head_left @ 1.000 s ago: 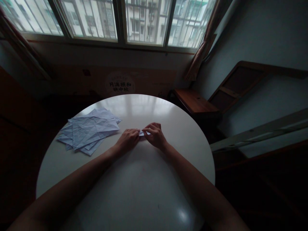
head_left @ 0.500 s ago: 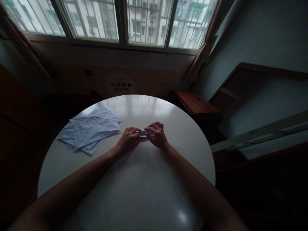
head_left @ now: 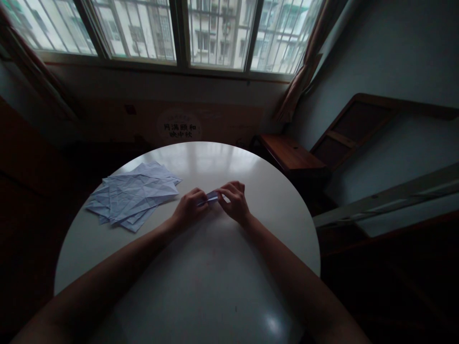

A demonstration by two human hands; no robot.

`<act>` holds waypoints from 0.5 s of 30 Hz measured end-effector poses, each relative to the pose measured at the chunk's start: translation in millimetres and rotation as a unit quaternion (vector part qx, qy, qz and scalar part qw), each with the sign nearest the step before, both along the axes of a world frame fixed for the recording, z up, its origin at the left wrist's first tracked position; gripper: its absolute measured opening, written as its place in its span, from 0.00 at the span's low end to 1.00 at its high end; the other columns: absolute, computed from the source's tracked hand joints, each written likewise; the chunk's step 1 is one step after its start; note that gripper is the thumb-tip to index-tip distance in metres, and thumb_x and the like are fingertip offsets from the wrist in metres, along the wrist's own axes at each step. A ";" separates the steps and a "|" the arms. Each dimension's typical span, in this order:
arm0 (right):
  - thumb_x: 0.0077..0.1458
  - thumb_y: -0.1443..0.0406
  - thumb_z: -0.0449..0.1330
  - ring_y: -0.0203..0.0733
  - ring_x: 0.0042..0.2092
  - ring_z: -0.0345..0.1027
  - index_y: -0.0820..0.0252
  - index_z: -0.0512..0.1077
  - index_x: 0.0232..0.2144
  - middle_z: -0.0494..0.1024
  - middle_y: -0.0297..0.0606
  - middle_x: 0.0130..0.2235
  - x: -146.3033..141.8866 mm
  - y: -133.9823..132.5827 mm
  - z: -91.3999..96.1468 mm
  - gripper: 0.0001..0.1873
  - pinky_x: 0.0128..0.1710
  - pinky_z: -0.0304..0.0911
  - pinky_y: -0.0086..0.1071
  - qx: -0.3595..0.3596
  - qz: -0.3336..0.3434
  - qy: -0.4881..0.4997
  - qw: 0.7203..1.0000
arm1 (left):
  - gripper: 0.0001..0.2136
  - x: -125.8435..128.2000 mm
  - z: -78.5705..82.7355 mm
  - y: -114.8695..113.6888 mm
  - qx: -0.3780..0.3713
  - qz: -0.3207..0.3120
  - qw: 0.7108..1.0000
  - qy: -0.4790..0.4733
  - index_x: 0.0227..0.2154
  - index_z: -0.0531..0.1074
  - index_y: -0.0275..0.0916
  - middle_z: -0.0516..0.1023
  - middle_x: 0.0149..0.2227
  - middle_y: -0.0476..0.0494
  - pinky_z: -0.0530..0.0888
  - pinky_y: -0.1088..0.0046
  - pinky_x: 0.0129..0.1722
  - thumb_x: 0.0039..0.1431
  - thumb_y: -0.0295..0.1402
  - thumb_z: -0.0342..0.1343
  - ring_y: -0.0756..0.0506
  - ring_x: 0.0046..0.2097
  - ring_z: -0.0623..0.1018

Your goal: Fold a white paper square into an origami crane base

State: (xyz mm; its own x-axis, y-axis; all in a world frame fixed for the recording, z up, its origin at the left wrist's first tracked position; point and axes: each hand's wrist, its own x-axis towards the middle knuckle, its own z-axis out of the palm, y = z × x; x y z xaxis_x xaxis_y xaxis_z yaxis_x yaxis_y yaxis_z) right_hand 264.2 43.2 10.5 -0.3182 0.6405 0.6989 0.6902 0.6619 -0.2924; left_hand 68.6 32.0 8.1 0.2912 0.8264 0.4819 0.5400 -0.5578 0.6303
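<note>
A small folded piece of paper (head_left: pixel 212 196), pale and bluish, spans the gap between my two hands over the middle of the table. My left hand (head_left: pixel 191 204) is closed on its left end, thumb and fingers pinching it. At the other end my right hand (head_left: pixel 234 199) grips the paper between thumb and fingertips. Its exact folded shape is partly hidden by my fingers. Left of my left hand lies a loose pile of creased paper sheets (head_left: pixel 139 193), spread over one another.
Everything rests on a round white glossy table (head_left: pixel 201 286). Beyond its far right edge stands a brown wooden stool (head_left: pixel 292 153). A large cardboard panel with printed characters (head_left: pixel 229 117) leans under the barred window (head_left: pixel 218 33). A folded wooden frame (head_left: pixel 353 126) is against the right wall.
The paper strip has tilted, its left end lower than its right. My left hand has shifted slightly left and turned, while the right keeps its grip.
</note>
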 end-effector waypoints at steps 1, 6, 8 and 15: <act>0.59 0.66 0.57 0.46 0.47 0.62 0.54 0.76 0.38 0.75 0.39 0.37 0.0 -0.8 0.8 0.08 0.50 0.52 0.42 0.006 -0.008 0.017 1.000 | 0.02 -0.3 1.2 2.0 -0.004 0.024 0.998 -0.058 0.28 0.74 0.38 0.74 0.32 0.46 0.71 0.74 0.34 0.50 0.27 0.60 0.49 0.33 0.74; 0.60 0.67 0.53 0.47 0.48 0.63 0.56 0.71 0.43 0.71 0.44 0.42 -1.0 -4.3 4.9 0.10 0.48 0.57 0.43 0.002 -0.026 0.103 0.994 | 0.09 0.8 6.6 12.0 -0.131 0.076 0.913 -0.378 0.26 0.75 0.36 0.76 0.26 0.48 0.70 0.75 0.30 0.41 0.32 0.66 0.49 0.29 0.75; 0.60 0.65 0.53 0.45 0.44 0.65 0.57 0.70 0.41 0.71 0.42 0.39 -3.9 -4.2 5.0 0.08 0.46 0.60 0.42 -0.014 0.007 0.140 0.990 | 0.12 3.0 7.9 12.4 -0.193 0.057 0.870 -0.450 0.26 0.74 0.35 0.76 0.25 0.49 0.69 0.76 0.28 0.38 0.33 0.68 0.50 0.27 0.75; 0.57 0.56 0.59 0.37 0.32 0.68 0.57 0.66 0.35 0.73 0.35 0.33 -22.3 -4.3 -0.7 0.11 0.34 0.62 0.33 -0.161 0.121 0.221 0.954 | 0.16 14.3 7.0 2.9 -0.294 -0.022 0.797 -0.527 0.26 0.74 0.34 0.78 0.27 0.49 0.72 0.74 0.31 0.33 0.34 0.72 0.51 0.28 0.76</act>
State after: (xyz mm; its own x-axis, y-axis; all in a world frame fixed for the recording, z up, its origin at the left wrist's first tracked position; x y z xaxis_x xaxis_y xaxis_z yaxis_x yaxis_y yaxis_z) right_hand 241.8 38.8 9.9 -0.2041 0.7899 0.5783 0.2906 0.6130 -0.7347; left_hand 82.9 34.9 15.0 0.0149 0.9998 0.0112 -0.4734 -0.0028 0.8809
